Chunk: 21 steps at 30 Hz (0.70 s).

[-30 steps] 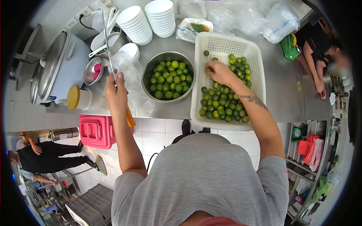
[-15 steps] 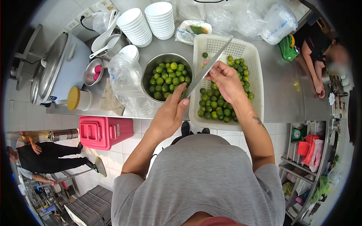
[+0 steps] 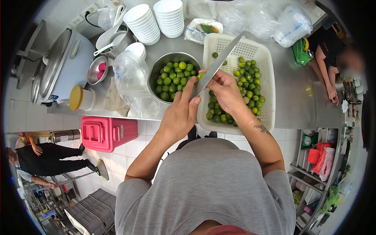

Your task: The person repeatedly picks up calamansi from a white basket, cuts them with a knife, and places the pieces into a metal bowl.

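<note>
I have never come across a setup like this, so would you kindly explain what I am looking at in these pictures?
There is no machine here: the hands are a person's own, bare. One camera, worn on the head, looks forward and down, so the grey shirt at the bottom is the wearer's.

On the metal counter stand a metal bowl of limes and, to its right, a white crate with more. White bowls are stacked behind.

The left hand holds a knife, its handle hidden. The right hand is behind the blade and seems to hold a lime, though this is mostly covered.
</note>
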{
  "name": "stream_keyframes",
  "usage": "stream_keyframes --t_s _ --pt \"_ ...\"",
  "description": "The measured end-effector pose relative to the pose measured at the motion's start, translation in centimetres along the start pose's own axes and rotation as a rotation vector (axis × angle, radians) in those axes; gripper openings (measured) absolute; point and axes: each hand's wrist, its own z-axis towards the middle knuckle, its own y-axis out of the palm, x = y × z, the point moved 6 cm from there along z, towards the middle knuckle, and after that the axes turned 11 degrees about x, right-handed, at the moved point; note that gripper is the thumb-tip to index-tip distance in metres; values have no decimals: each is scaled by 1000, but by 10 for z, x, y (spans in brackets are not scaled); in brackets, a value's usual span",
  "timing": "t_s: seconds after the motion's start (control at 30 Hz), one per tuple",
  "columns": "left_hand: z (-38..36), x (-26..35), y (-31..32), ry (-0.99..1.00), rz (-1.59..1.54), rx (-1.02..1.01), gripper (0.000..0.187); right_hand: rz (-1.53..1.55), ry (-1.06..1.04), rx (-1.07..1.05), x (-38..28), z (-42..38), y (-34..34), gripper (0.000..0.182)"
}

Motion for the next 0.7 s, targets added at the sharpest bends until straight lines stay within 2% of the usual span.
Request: stream_keyframes --t_s 0.2,0.3,0.4,0.6,0.7 --pt "4 -5 0 15 4 31 54 -31 37 14 6 -1 8 15" --pt "11 -12 3 -35 -155 53 50 -154 22 -54 9 -5 17 13" --pt "16 -18 1 -120 -170 20 44 -139 60 -76 16 -2 20 14" --pt "23 -19 -9 -113 -238 24 43 -238 102 -245 12 12 24 19" --pt "21 -21 -18 -333 -124 -71 44 -801 -205 -88 -32 34 -4 23"
